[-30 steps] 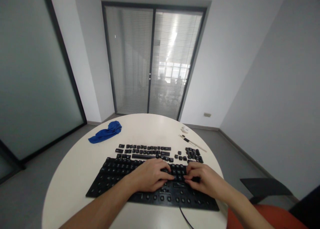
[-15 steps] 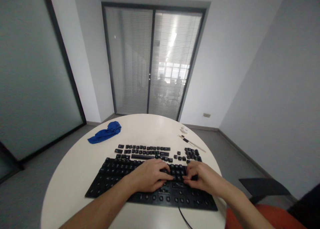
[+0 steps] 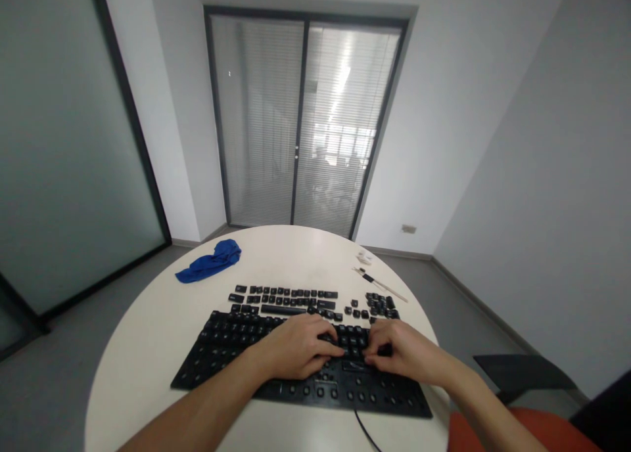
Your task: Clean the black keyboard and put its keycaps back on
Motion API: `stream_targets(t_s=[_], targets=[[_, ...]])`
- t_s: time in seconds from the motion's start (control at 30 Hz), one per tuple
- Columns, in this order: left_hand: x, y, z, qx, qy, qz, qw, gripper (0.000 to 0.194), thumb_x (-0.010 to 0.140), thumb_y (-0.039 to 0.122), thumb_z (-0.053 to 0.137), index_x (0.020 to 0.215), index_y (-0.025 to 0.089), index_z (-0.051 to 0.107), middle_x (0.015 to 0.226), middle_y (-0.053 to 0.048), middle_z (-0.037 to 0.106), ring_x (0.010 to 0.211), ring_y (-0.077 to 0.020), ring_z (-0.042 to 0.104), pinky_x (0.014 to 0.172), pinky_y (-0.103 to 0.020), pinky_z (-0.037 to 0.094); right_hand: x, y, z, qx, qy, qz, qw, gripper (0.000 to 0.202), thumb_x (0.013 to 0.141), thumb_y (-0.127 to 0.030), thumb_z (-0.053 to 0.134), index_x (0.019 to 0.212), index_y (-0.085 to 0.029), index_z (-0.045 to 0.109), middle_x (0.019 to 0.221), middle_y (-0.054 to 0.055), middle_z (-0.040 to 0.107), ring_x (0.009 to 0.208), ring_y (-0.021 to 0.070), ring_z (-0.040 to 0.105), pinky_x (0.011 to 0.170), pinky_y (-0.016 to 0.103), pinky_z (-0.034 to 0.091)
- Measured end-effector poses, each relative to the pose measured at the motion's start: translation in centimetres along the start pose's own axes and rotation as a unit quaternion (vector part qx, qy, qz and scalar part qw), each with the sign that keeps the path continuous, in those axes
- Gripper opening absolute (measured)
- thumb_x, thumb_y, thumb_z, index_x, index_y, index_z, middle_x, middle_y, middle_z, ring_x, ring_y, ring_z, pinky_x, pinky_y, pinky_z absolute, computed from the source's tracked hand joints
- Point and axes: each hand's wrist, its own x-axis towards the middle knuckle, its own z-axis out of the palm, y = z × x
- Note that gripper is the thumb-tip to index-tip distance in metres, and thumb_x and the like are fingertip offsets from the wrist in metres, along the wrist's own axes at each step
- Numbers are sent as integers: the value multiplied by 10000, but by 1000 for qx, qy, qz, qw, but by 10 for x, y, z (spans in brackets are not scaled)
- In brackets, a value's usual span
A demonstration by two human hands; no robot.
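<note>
A black keyboard [image 3: 290, 391] lies across the near part of the table, its upper rows capped and several lower key positions bare. My left hand [image 3: 298, 347] rests over its middle, fingers apart, with one finger stretched out onto the keys. Just right of it, my right hand [image 3: 397, 350] bends over the right side of the keyboard. Its thumb and fingertips are pressed together low at the keys; whatever is between them is hidden. Beyond the keyboard, loose black keycaps [image 3: 290, 301] lie in rows, including a long spacebar [image 3: 283, 310]. More keycaps [image 3: 379, 304] are clustered at the right.
The round white table [image 3: 123, 353] also carries a blue cloth [image 3: 210, 263] at the far left. A thin brush-like tool [image 3: 384, 286] and a small white item [image 3: 365, 257] lie far right. A cable [image 3: 365, 429] runs off the near edge. A red chair [image 3: 527, 426] stands at right.
The view has shifted slightly, so everything sits a little further right. Both hands stay at nearly the same spots on the keyboard; the right fingertips have moved only slightly.
</note>
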Motion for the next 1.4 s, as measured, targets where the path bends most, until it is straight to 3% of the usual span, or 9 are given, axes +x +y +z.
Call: stream_targets(t_s=[0.17,0.3,0.47,0.73,0.97,1.2,1.33,1.4], targets=[[0,1,-3,-2,5,5,1000,310,888,173,591,1173,256,682,1164,-59,648,1026,-224,600,894,-379,498,14,29,-14,16,82,66,994,305,940,-422,536,919,-204,748,883,62,741,806,207,656,719,314,505],[0,1,-4,-4,8,7,1000,308,885,173,596,1167,258,685,1153,-60,651,1028,-222,602,895,-373,499,30,66,-29,-95,154,132,975,314,946,-396,510,1041,-201,738,1033,102,750,913,252,666,825,366,510],[1,1,-4,0,4,5,1000,305,884,173,596,1164,256,686,1150,-57,649,1025,-219,601,897,-377,501,47,99,-35,-147,122,140,972,267,916,-302,553,1047,-176,749,1100,115,744,1048,290,639,942,401,470],[2,3,-7,9,5,7,1000,275,880,181,614,1133,245,700,1143,-50,657,999,-217,605,874,-374,505,61,114,-27,-172,60,161,970,214,863,-264,640,1010,-203,782,1048,110,761,1075,299,617,950,392,453],[1,2,-6,6,5,-6,1000,202,882,200,633,1057,238,725,1110,-37,671,959,-210,610,855,-361,491,66,113,-20,-176,40,193,965,201,870,-248,615,989,-263,777,1067,77,760,1129,320,585,952,465,416],[-3,-2,-12,-16,18,-15,1000,80,837,243,668,872,219,736,968,-11,691,843,-177,614,774,-322,475,65,93,-23,-155,72,193,966,184,889,-295,593,981,-241,743,1070,78,755,1112,335,595,967,537,380],[-3,-3,-16,2,17,-16,1000,131,819,264,688,716,184,674,866,-5,685,774,-165,589,701,-298,458,57,69,-27,-116,92,160,976,254,938,-353,531,1068,-236,715,1087,69,746,1000,258,656,916,412,457],[-3,-4,-17,20,15,-21,999,184,825,277,684,674,179,647,813,-9,672,746,-163,576,675,-295,447,50,53,-27,-43,91,117,988,290,954,-385,505,1047,-221,725,1061,79,747,951,233,668,866,353,490]])
